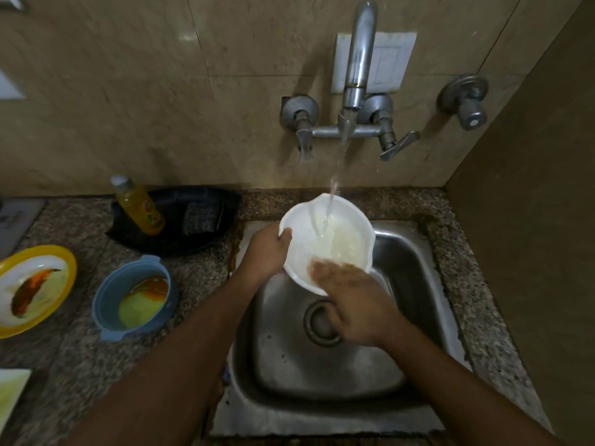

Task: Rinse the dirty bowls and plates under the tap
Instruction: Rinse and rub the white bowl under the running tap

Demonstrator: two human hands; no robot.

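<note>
A white bowl [335, 233] is held tilted over the steel sink [415, 284], under water running from the tap [359, 59]. My left hand [269, 252] grips the bowl's left rim, thumb inside. My right hand [351, 297] lies over the near rim with its fingers inside the bowl, blurred. On the counter to the left stand a blue bowl [106, 297] smeared with orange and yellow sauce and a yellow-rimmed plate [61, 255] with an orange-brown smear.
A black tray [206, 201] at the back holds a yellow soap bottle [138, 207] and a scrub pad [200, 218]. Tap handles [397, 146] stick out from the wall. A side wall closes the right. A pale dish corner [11, 391] shows at the left edge.
</note>
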